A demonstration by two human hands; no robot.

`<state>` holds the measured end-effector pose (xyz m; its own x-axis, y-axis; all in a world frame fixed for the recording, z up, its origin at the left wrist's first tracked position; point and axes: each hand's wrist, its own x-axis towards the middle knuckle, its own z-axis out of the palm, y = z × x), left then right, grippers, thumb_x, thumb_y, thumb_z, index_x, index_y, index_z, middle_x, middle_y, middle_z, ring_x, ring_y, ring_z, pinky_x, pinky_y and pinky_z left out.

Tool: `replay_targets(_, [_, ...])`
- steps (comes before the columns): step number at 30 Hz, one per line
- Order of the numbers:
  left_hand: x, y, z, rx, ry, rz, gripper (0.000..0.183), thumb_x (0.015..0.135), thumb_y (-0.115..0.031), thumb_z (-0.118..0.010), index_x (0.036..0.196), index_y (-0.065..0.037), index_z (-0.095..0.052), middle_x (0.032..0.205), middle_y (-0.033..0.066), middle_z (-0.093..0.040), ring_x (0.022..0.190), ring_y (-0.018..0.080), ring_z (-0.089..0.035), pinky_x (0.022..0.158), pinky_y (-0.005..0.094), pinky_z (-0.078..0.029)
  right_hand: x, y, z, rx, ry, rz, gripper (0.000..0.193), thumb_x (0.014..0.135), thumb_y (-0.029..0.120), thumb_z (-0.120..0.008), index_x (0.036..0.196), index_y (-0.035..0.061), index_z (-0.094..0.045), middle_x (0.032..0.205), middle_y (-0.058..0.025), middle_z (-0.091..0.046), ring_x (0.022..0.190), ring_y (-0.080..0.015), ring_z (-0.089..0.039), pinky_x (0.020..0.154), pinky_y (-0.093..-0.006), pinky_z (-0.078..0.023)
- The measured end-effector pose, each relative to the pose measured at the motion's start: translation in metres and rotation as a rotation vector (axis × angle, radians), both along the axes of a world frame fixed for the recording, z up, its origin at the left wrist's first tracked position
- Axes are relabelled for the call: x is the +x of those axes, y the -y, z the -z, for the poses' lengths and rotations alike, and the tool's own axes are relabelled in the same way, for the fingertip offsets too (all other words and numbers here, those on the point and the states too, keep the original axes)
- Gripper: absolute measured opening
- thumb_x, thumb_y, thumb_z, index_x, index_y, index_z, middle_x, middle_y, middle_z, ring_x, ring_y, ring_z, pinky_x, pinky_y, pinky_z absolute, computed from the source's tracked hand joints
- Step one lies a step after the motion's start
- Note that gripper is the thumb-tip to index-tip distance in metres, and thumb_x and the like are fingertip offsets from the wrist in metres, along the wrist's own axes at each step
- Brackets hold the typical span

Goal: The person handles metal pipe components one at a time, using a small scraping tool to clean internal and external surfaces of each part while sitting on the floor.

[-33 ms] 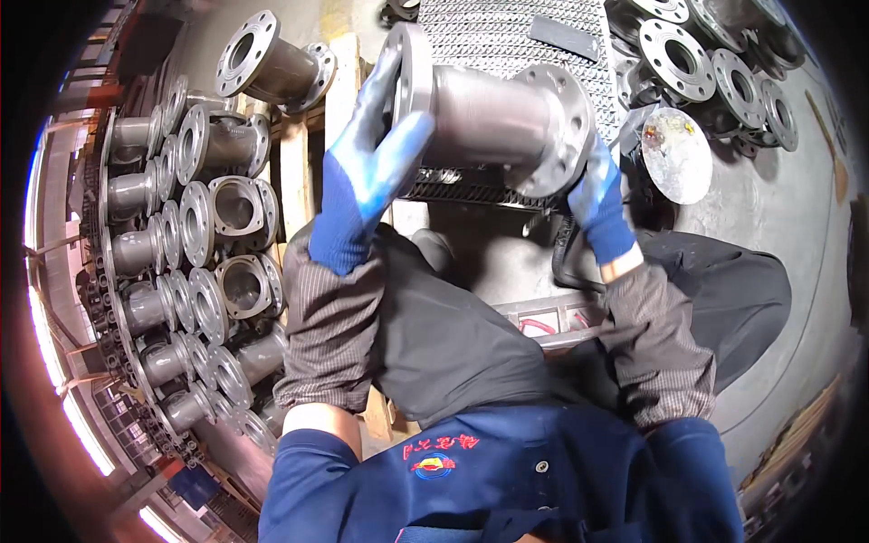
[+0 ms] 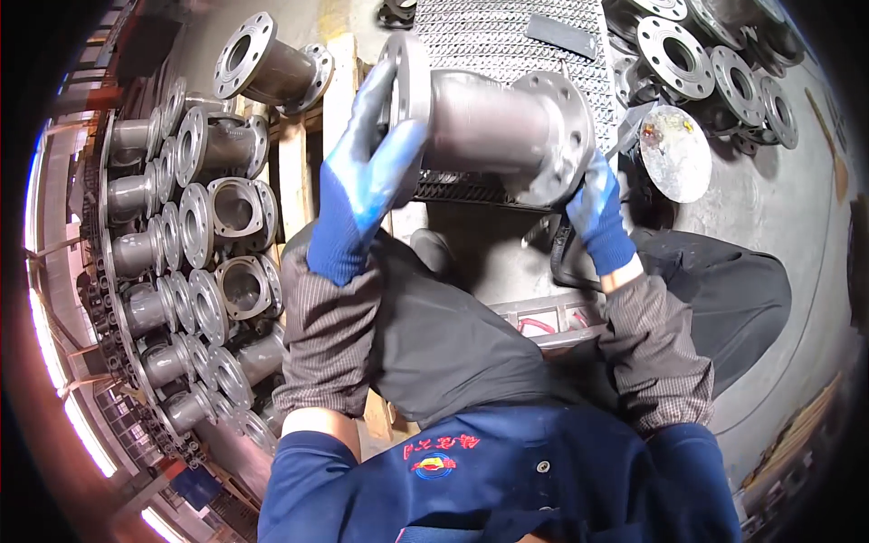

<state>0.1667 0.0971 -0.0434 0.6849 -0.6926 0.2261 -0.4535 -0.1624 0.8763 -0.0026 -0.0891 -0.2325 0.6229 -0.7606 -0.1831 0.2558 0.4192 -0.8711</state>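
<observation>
Left of the left hand, a large stack of flanged pipes (image 2: 149, 308) is seen. Beyond both hands, a raised-pattern metal table (image 2: 489, 32) is noted; past the right hand, to its upper right, a second cluster of flanged pieces (image 2: 690, 87) is gathered. The grey two-flanged pipe (image 2: 484, 127) is held between the hands, roughly level, in front of the table's near edge; contact with the table cannot be told. Right of the right hand, a pale round disc (image 2: 674, 158) is seen; farther beyond that hand, a dark flat bar (image 2: 561, 36) is laid on the table. The blue-gloved left hand (image 2: 369, 167) is clamped on the near-side flange, thumb and fingers spread. The right hand (image 2: 593, 208) is closed on the opposite flange's lower rim, its fingers partly hidden.
</observation>
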Motion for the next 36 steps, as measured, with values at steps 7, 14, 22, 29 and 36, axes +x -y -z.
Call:
replay_targets(7, [-0.009,-0.043,0.032,0.005,0.297,0.161,0.039,0.088,-0.004,-0.054,0.127,0.000,-0.053,0.123,0.0200,-0.056,0.119,0.0352,-0.051,0.106,0.0376,-0.035,-0.027,-0.019,-0.057,-0.410,-0.287,-0.305,0.035,0.099,0.021,-0.038,0.123,0.0000,-0.052,0.106,-0.0078,-0.063,0.091,-0.0142,-0.062,0.077,-0.0291,-0.053])
replay_targets(14, [-0.010,-0.050,0.026,0.143,0.186,-0.028,0.048,0.082,-0.010,-0.070,0.127,-0.003,-0.054,0.115,0.0155,-0.060,0.106,0.0215,-0.058,0.090,0.0298,-0.047,-0.010,-0.029,-0.036,-0.200,-0.048,-0.096,0.030,0.095,0.020,-0.046,0.118,0.0023,-0.057,0.102,-0.0076,-0.064,0.086,-0.0163,-0.063,0.076,-0.0299,-0.052])
replay_targets(22, [-0.042,-0.029,-0.014,0.195,0.012,-0.231,0.076,0.076,-0.019,-0.071,0.139,0.006,-0.036,0.096,0.0101,-0.064,0.080,0.0100,-0.057,0.073,0.0239,-0.049,0.024,-0.045,-0.030,0.554,-0.085,0.148,0.036,0.091,0.033,-0.057,0.111,0.0021,-0.059,0.098,-0.0082,-0.064,0.083,-0.0192,-0.062,0.077,-0.0335,-0.051])
replay_targets(29, [-0.060,-0.054,-0.006,0.199,0.107,-0.305,0.066,0.075,-0.012,-0.066,0.134,0.007,-0.041,0.096,0.0127,-0.062,0.082,0.0107,-0.056,0.075,0.0254,-0.049,0.017,-0.061,-0.030,0.401,-0.110,0.219,0.034,0.096,0.031,-0.052,0.106,-0.0003,-0.061,0.091,-0.0071,-0.064,0.078,-0.0147,-0.058,0.074,-0.0295,-0.047])
replay_targets(36, [-0.067,-0.075,0.002,0.167,-0.197,-0.434,0.059,0.076,-0.003,-0.062,0.130,0.007,-0.043,0.095,0.0060,-0.062,0.076,0.0078,-0.053,0.069,0.0217,-0.047,0.018,-0.066,-0.034,0.183,-0.172,0.118,0.036,0.097,0.032,-0.051,0.103,-0.0017,-0.061,0.087,-0.0071,-0.064,0.077,-0.0138,-0.056,0.073,-0.0285,-0.046])
